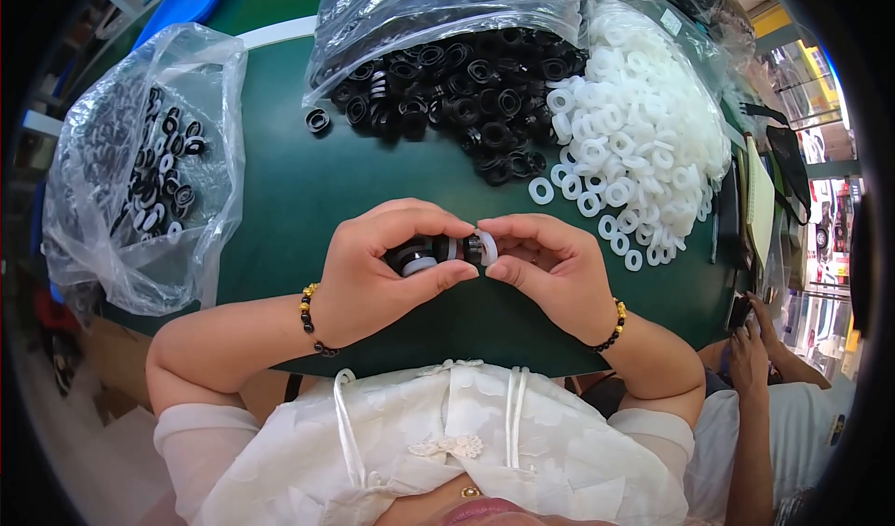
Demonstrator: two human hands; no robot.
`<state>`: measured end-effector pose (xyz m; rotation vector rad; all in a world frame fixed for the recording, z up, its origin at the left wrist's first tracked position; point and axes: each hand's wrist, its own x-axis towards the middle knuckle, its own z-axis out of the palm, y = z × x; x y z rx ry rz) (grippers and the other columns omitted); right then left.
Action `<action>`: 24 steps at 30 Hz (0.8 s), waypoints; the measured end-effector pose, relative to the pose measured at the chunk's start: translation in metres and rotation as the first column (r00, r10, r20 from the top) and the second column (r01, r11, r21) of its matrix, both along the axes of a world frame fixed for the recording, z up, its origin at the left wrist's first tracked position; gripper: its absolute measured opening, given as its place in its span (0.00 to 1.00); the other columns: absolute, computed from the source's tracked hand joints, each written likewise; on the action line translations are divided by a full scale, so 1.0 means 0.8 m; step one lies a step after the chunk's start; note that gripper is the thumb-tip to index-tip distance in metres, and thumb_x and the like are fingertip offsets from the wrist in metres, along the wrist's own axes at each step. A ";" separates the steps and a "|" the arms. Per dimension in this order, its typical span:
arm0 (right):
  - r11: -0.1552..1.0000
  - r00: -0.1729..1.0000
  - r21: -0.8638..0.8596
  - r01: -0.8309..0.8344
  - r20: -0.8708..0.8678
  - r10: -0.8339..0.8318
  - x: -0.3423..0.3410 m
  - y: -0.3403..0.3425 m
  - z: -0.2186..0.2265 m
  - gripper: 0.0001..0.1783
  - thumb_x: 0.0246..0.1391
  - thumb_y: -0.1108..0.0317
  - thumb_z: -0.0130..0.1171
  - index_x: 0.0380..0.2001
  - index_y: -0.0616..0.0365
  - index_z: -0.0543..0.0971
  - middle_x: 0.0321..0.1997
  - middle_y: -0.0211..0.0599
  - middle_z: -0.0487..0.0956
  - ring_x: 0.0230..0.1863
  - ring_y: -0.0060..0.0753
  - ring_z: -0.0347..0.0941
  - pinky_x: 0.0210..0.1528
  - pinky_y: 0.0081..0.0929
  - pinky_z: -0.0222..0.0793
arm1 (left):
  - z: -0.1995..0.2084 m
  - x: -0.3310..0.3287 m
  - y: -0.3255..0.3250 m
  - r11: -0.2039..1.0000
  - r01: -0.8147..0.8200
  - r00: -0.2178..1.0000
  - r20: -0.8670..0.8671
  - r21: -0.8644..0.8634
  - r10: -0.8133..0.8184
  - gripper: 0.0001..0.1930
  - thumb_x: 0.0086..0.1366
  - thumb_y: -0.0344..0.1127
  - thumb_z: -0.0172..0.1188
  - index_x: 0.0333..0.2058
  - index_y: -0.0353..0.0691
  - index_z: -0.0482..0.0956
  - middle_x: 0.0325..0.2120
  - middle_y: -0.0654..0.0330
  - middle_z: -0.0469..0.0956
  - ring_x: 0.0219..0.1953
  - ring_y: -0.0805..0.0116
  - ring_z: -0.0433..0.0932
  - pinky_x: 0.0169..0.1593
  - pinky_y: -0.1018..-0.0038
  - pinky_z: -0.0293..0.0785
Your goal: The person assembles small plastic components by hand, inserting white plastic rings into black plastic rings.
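My left hand (387,251) is closed around several black plastic rings (408,254), some with white washers fitted on them. One of these black rings sticks out at its fingertips, toward my right hand. Between thumb and forefinger, my right hand (555,260) pinches a white ring washer (488,247), which touches the end of that black ring. Both hands meet above the green table, close to my body. Beyond them lie a heap of loose black rings (466,97) and, to its right, a pile of white washers (625,144).
A clear plastic bag (214,144) at the left holds black rings with white washers. Another clear bag (447,4) lies behind the black heap. One black ring (317,121) sits apart on the green table (280,200). Another person's hands (749,354) show at the right edge.
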<state>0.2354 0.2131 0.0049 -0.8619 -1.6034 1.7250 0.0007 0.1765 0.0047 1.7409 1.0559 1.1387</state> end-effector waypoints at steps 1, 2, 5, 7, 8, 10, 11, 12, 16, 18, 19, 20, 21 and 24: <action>1.000 1.000 -0.002 -0.004 0.001 0.004 -0.001 -0.001 0.001 0.22 0.56 0.78 0.65 0.55 0.62 0.78 0.49 0.38 0.81 0.48 0.23 0.79 0.51 0.21 0.77 | -0.001 0.000 0.000 1.000 -0.004 1.000 0.001 -0.002 0.004 0.18 0.53 0.25 0.74 0.43 0.36 0.82 0.41 0.57 0.82 0.42 0.68 0.81 0.43 0.76 0.78; 0.999 1.000 -0.041 0.012 -0.002 -0.012 -0.002 -0.002 0.002 0.22 0.55 0.80 0.65 0.54 0.63 0.79 0.48 0.38 0.81 0.47 0.23 0.80 0.50 0.20 0.77 | -0.002 0.000 -0.001 0.999 -0.002 1.000 -0.008 0.041 0.003 0.17 0.52 0.25 0.74 0.43 0.37 0.83 0.40 0.56 0.82 0.41 0.66 0.81 0.43 0.75 0.78; 0.998 0.998 -0.022 0.052 -0.019 -0.053 -0.005 -0.006 0.001 0.20 0.52 0.83 0.66 0.50 0.63 0.81 0.48 0.39 0.82 0.45 0.23 0.80 0.49 0.20 0.78 | -0.001 0.003 -0.001 0.993 -0.014 1.000 -0.019 0.114 0.016 0.16 0.52 0.26 0.74 0.41 0.38 0.84 0.38 0.57 0.83 0.39 0.64 0.82 0.41 0.74 0.78; 0.996 0.997 0.037 0.077 -0.036 -0.075 -0.005 -0.006 -0.003 0.20 0.51 0.85 0.66 0.48 0.64 0.82 0.47 0.39 0.82 0.45 0.23 0.80 0.48 0.19 0.78 | -0.002 0.004 -0.001 0.989 -0.028 0.999 -0.022 0.146 0.031 0.15 0.53 0.27 0.74 0.41 0.38 0.84 0.37 0.57 0.83 0.37 0.64 0.82 0.39 0.74 0.79; 0.992 0.997 0.106 0.066 -0.041 -0.061 -0.004 -0.005 -0.004 0.19 0.50 0.85 0.66 0.48 0.63 0.83 0.47 0.39 0.82 0.44 0.23 0.81 0.47 0.19 0.78 | -0.003 0.005 -0.001 0.984 -0.023 0.999 -0.020 0.175 0.027 0.15 0.53 0.26 0.74 0.41 0.39 0.84 0.37 0.57 0.83 0.37 0.64 0.82 0.38 0.74 0.79; 0.983 0.998 0.175 0.055 -0.045 -0.048 -0.002 -0.003 -0.009 0.19 0.50 0.86 0.66 0.47 0.63 0.83 0.46 0.39 0.82 0.43 0.23 0.81 0.45 0.18 0.78 | -0.005 0.005 -0.001 0.979 -0.019 1.000 -0.018 0.204 0.023 0.16 0.53 0.25 0.74 0.41 0.39 0.84 0.37 0.57 0.83 0.36 0.65 0.82 0.37 0.75 0.79; 0.968 0.999 0.249 0.033 -0.015 -0.031 -0.001 -0.002 -0.012 0.20 0.49 0.86 0.66 0.47 0.62 0.83 0.45 0.40 0.82 0.42 0.25 0.81 0.44 0.17 0.77 | -0.005 0.005 -0.002 0.980 -0.015 0.999 -0.024 0.198 0.020 0.16 0.52 0.25 0.74 0.41 0.39 0.85 0.36 0.58 0.82 0.36 0.65 0.82 0.37 0.75 0.79; 0.947 1.000 0.322 0.010 0.017 -0.016 0.000 -0.002 -0.013 0.21 0.49 0.86 0.66 0.48 0.62 0.83 0.44 0.41 0.82 0.41 0.26 0.81 0.43 0.16 0.77 | -0.006 0.005 -0.002 0.981 -0.011 0.999 -0.030 0.193 0.017 0.16 0.52 0.25 0.74 0.42 0.39 0.85 0.36 0.58 0.82 0.36 0.65 0.82 0.36 0.76 0.79; 0.840 0.990 0.539 -0.068 0.142 -0.011 -0.005 -0.013 -0.006 0.25 0.50 0.90 0.60 0.51 0.61 0.81 0.47 0.44 0.81 0.41 0.31 0.80 0.43 0.17 0.75 | -0.006 0.004 -0.003 0.985 -0.008 0.998 -0.053 0.173 0.017 0.17 0.51 0.24 0.74 0.42 0.38 0.85 0.35 0.58 0.82 0.35 0.66 0.81 0.36 0.76 0.79; 0.854 0.978 0.519 -0.021 0.188 -0.090 -0.014 -0.026 -0.004 0.30 0.49 0.93 0.53 0.56 0.60 0.78 0.52 0.46 0.78 0.42 0.32 0.79 0.43 0.18 0.74 | -0.013 0.005 -0.003 0.970 -0.069 0.996 -0.032 0.231 0.079 0.17 0.51 0.24 0.74 0.41 0.38 0.85 0.35 0.58 0.81 0.34 0.65 0.81 0.35 0.76 0.79; 0.864 0.981 0.498 -0.073 0.190 -0.026 -0.011 -0.029 -0.006 0.37 0.50 0.93 0.48 0.64 0.60 0.70 0.58 0.48 0.74 0.50 0.39 0.77 0.50 0.23 0.73 | -0.013 0.005 -0.002 0.970 -0.069 0.996 -0.032 0.232 0.078 0.17 0.51 0.24 0.74 0.41 0.38 0.85 0.35 0.58 0.81 0.34 0.65 0.81 0.35 0.76 0.79; 0.864 0.981 0.498 -0.072 0.190 -0.027 -0.014 -0.034 -0.009 0.37 0.50 0.93 0.48 0.64 0.60 0.70 0.58 0.48 0.74 0.50 0.39 0.77 0.50 0.23 0.73 | -0.014 0.006 -0.001 0.962 -0.093 0.994 -0.031 0.256 0.104 0.16 0.51 0.23 0.74 0.41 0.37 0.84 0.35 0.58 0.81 0.34 0.65 0.82 0.35 0.76 0.79; 0.877 0.981 0.479 -0.050 0.189 -0.047 -0.019 -0.042 -0.011 0.38 0.50 0.92 0.48 0.67 0.61 0.65 0.59 0.50 0.73 0.53 0.42 0.75 0.54 0.25 0.71 | -0.014 0.006 0.000 0.953 -0.117 0.991 -0.031 0.281 0.131 0.16 0.51 0.23 0.74 0.40 0.37 0.84 0.35 0.57 0.81 0.34 0.64 0.82 0.36 0.76 0.79; 0.912 0.974 0.395 -0.115 0.224 0.026 -0.018 -0.045 -0.010 0.44 0.52 0.90 0.48 0.73 0.63 0.50 0.63 0.54 0.70 0.61 0.51 0.69 0.64 0.31 0.63 | -0.019 0.001 0.007 0.966 -0.108 0.987 -0.095 0.233 0.133 0.15 0.51 0.24 0.73 0.39 0.37 0.84 0.36 0.57 0.82 0.34 0.62 0.82 0.36 0.74 0.80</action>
